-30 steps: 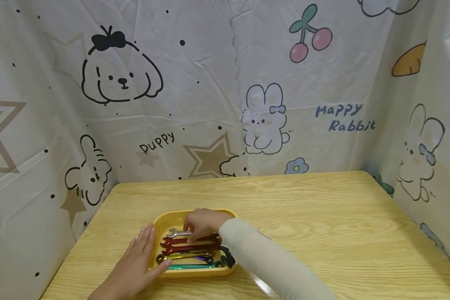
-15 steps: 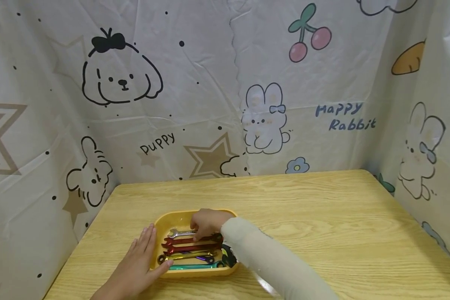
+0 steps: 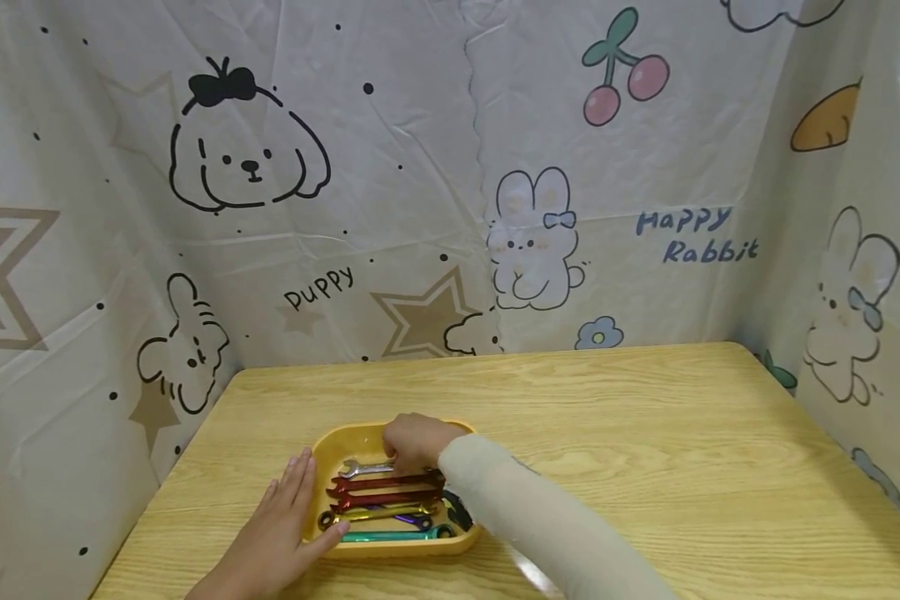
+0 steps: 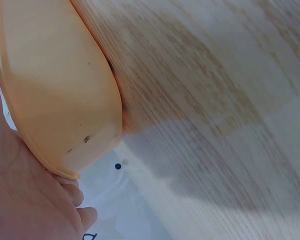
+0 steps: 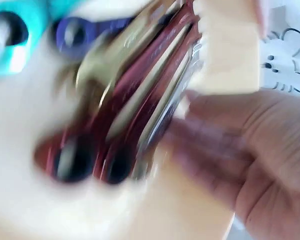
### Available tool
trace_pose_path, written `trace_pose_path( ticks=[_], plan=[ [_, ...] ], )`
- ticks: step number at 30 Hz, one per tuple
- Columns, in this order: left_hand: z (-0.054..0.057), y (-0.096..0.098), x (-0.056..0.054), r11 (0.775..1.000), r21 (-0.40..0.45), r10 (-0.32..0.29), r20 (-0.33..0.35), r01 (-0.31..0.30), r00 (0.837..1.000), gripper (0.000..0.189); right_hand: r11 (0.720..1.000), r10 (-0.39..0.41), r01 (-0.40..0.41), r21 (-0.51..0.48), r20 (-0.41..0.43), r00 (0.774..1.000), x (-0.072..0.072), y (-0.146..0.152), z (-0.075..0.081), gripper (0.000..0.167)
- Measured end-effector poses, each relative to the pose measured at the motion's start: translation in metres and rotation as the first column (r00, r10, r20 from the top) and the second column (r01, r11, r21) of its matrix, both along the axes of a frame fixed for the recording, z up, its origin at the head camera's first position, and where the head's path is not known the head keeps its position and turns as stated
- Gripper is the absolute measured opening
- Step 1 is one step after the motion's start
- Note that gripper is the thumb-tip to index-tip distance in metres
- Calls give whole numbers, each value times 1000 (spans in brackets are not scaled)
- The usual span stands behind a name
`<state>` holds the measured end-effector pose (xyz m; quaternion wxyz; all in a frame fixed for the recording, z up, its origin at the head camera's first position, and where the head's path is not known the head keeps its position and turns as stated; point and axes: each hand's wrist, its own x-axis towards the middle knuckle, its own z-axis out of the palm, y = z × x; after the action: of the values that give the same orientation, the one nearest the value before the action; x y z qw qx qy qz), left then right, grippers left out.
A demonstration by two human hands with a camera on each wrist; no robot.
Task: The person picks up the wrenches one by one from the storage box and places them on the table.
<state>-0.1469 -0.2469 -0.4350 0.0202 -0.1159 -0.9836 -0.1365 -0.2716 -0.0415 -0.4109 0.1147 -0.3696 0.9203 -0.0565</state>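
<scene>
A yellow tray (image 3: pixel 393 550) holds several wrenches lying crosswise. At its back is a silver wrench (image 3: pixel 366 470), then two red wrenches (image 3: pixel 367 482), a gold wrench (image 3: pixel 381 512) over a purple wrench (image 3: pixel 422 522), and a teal wrench (image 3: pixel 390 536) in front. My left hand (image 3: pixel 273 521) lies along the tray's left side, fingers straight and thumb over the front-left rim. My right hand (image 3: pixel 417 442) reaches inside with curled fingers, pinching the silver wrench. In the blurred right wrist view, its fingertips meet the silver wrench (image 5: pixel 176 92) beside the red ones.
A dark object with a yellow-green mark (image 3: pixel 457 510) lies at the tray's right end, partly behind the sleeve (image 3: pixel 525 500). The wood-grain table (image 3: pixel 607 417) extends around the tray. Printed curtains (image 3: pixel 405 167) hang behind it and at both sides.
My right hand has shifted slightly to the right along the silver wrench and dipped its fingers behind the red ones. The left hand stays against the tray.
</scene>
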Motion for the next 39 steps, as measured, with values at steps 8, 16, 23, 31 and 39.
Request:
trace_pose_path(
  ticks=[8, 16, 23, 31, 39],
  plan=[
    [-2, 1, 1, 1000, -8, 4, 7, -4, 1000, 101, 993, 64, -43, 106, -208, 976, 4, -9, -9, 25],
    [-1, 2, 1, 1000, 7, 3, 4, -3, 1000, 100, 989, 72, -31, 141, -291, 954, 4, -13, -15, 15],
    [0, 2, 0, 1000, 10, 10, 8, -10, 1000, 100, 987, 70, -23, 161, -290, 954, 3, -15, -17, 14],
    [0, 1, 0, 1000, 14, -8, -15, 8, 1000, 98, 990, 43, -6, 143, -259, 965, 5, -17, -19, 16],
    [0, 1, 0, 1000, 13, -11, -26, 11, 1000, 97, 994, 13, 8, 109, -195, 981, 7, -17, -19, 28]
  ],
)
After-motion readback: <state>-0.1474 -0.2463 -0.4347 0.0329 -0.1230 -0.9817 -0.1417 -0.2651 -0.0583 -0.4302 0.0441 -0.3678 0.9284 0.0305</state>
